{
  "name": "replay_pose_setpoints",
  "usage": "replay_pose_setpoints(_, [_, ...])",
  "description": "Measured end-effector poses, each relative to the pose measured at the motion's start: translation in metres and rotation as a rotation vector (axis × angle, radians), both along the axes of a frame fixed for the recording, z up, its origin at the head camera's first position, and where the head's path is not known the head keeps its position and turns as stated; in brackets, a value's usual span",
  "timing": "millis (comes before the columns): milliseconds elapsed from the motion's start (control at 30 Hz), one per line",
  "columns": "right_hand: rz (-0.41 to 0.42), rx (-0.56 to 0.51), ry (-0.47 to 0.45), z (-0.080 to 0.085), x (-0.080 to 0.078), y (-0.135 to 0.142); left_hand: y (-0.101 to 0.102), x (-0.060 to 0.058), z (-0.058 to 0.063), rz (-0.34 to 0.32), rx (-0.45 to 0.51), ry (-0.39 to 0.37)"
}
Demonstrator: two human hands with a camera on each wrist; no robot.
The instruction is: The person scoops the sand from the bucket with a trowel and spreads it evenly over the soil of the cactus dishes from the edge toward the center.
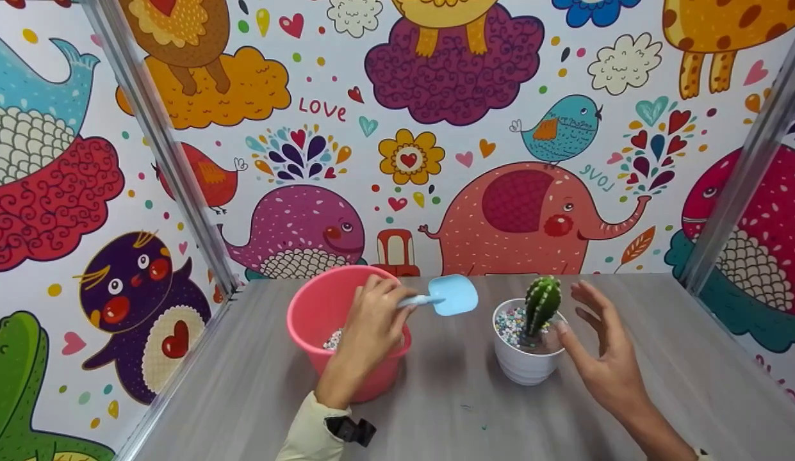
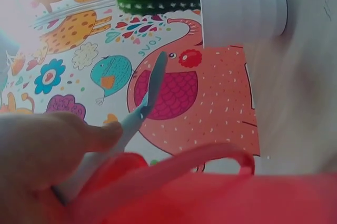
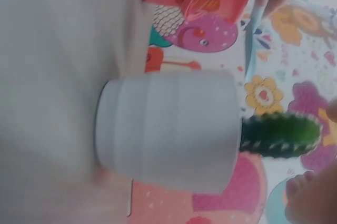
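My left hand grips the handle of a light blue toy shovel above the pink bucket. The shovel's blade points right, toward the pot, and no beads show on it. Small pale beads lie inside the bucket, partly hidden by my left hand and wrist. A green cactus stands, leaning slightly, in a ribbed white pot. Multicoloured beads surround its base on the left. Beside the pot's right rim, my right hand has its fingers spread and loosely bent, holding nothing; whether its thumb touches the rim I cannot tell.
Pot and bucket stand apart on a grey wood-grain table. Tiny specks lie on the table before the pot. Panels printed with cartoon animals close off the back and sides, with metal posts at the corners.
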State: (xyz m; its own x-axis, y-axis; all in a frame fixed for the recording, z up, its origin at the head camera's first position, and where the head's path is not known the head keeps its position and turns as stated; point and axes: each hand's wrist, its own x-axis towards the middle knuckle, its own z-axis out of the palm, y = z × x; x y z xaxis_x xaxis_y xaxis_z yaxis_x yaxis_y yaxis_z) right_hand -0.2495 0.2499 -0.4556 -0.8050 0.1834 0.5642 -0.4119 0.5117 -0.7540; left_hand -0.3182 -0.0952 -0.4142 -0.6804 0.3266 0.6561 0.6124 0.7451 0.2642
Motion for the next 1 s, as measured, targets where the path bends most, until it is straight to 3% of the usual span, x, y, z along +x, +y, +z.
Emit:
replay_pose_setpoints(233, [0.147,-0.061,0.171,-0.001,0.009,-0.033,-0.024,0.002,-0.001,0.012,0.073,-0.050])
replay_pose_setpoints(367, [0.261,-0.028,0.309,-0.011,0.005,-0.054,-0.040,0.003,-0.001,0.000,0.124,-0.082])
replay_pose_setpoints(467, [0.320,-0.022,0.360,-0.017,0.001,-0.069,-0.053,0.004,-0.001,0.016,0.151,-0.105])
replay_pose_setpoints(733, [0.390,-0.061,0.321,-0.021,-0.011,-0.093,-0.090,0.008,-0.005,0.080,0.169,-0.118])
replay_pose_setpoints(1000, [0.500,-0.083,0.138,-0.026,-0.021,-0.111,-0.121,0.014,-0.004,0.170,0.057,-0.053])
